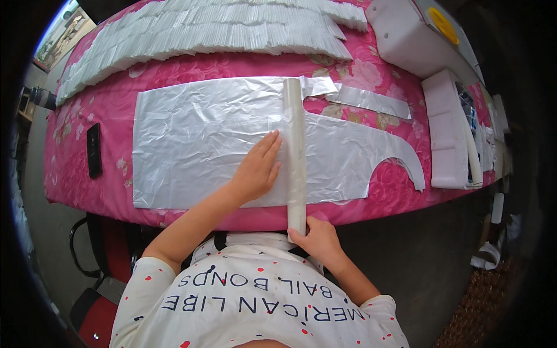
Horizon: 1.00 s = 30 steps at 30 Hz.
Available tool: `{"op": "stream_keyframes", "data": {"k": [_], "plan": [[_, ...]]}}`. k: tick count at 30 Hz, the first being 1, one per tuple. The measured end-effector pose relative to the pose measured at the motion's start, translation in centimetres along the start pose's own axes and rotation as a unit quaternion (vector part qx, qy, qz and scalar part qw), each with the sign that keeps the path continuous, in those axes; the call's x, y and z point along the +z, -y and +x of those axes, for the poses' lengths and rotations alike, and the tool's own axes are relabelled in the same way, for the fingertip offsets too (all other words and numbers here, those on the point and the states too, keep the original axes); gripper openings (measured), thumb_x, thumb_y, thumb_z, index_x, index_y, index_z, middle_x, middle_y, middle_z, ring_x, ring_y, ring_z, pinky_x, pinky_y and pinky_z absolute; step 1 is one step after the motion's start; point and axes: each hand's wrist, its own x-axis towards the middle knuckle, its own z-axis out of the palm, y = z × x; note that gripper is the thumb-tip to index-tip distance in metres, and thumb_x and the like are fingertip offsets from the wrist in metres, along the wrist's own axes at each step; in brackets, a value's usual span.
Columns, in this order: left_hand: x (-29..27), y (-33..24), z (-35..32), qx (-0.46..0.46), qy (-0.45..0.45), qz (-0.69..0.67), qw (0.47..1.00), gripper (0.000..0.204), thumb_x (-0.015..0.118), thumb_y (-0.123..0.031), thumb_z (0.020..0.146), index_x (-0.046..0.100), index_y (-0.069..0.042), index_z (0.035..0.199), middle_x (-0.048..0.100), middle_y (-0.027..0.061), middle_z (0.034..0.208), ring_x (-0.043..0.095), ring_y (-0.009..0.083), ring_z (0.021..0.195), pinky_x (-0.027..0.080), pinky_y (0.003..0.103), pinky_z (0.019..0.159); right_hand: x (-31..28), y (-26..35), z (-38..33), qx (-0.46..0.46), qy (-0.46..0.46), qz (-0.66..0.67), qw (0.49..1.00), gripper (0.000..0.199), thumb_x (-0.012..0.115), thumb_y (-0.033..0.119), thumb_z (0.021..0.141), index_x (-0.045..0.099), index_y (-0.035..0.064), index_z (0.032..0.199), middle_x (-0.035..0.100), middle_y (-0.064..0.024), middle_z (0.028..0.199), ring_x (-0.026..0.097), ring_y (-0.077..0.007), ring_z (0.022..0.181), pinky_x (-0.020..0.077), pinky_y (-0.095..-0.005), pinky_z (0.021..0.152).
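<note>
A thin silvery plastic sheet [203, 139] lies spread on the table, wrinkled, with curved cut-outs at its right end. Across it, running from far to near, rests a long pale tube-shaped roll [296, 151], its near end jutting past the table edge. My left hand [256, 168] is flat on the sheet just left of the roll, fingers stretched out. At the roll's near end, my right hand [318, 236] grips it, the thumb on its side; some of the fingers are hidden. A narrow silvery strip [374, 102] extends from the sheet's far right side.
Long rows of stacked white folded pieces [220, 32] fill the far side of the pink flowered tablecloth [116, 87]. A black phone [94, 151] lies at left. White foam boxes [444, 133] stand at right. Red-seated chairs [110, 246] are below the table at left.
</note>
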Motion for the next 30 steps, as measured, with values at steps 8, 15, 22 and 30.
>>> {"op": "stream_keyframes", "data": {"k": [8, 15, 22, 30], "plan": [[2.0, -0.1, -0.2, 0.003, 0.067, 0.138, 0.988, 0.059, 0.041, -0.020, 0.085, 0.026, 0.008, 0.135, 0.026, 0.0218, 0.142, 0.021, 0.0331, 0.134, 0.015, 0.042, 0.110, -4.1, 0.9, 5.9, -0.075, 0.018, -0.033, 0.996, 0.055, 0.057, 0.052, 0.078, 0.066, -0.0023, 0.076, 0.062, -0.0196, 0.070, 0.062, -0.0345, 0.068, 0.0481, -0.0405, 0.062], [1.9, -0.7, 0.2, -0.004, 0.099, 0.185, 0.978, 0.060, 0.038, -0.021, 0.084, 0.025, 0.009, 0.134, 0.025, 0.0223, 0.142, 0.020, 0.0329, 0.134, 0.014, 0.041, 0.111, -7.4, 3.5, 22.4, -0.028, -0.037, 0.270, 0.962, 0.044, 0.055, 0.042, 0.085, 0.063, 0.0008, 0.073, 0.065, -0.0101, 0.071, 0.062, -0.0214, 0.062, 0.0475, -0.0337, 0.056], [1.9, -0.6, 0.2, -0.014, 0.101, 0.188, 0.977, 0.061, 0.039, -0.021, 0.083, 0.026, 0.009, 0.135, 0.024, 0.0206, 0.143, 0.019, 0.0310, 0.135, 0.013, 0.040, 0.111, -9.0, 2.4, 28.0, -0.093, -0.008, 0.807, 0.583, 0.024, 0.049, 0.022, 0.089, 0.057, 0.0038, 0.103, 0.061, -0.0087, 0.106, 0.061, -0.0227, 0.089, 0.0506, -0.0348, 0.075], [1.9, -0.7, 0.1, -0.010, 0.091, 0.180, 0.979, 0.061, 0.040, -0.021, 0.083, 0.026, 0.009, 0.135, 0.025, 0.0206, 0.143, 0.019, 0.0304, 0.135, 0.013, 0.039, 0.111, -24.9, -9.5, 26.8, -0.368, -0.060, 0.781, 0.501, 0.021, 0.046, 0.019, 0.090, 0.060, 0.0062, 0.099, 0.064, -0.0122, 0.104, 0.061, -0.0259, 0.094, 0.0498, -0.0402, 0.082]]}}
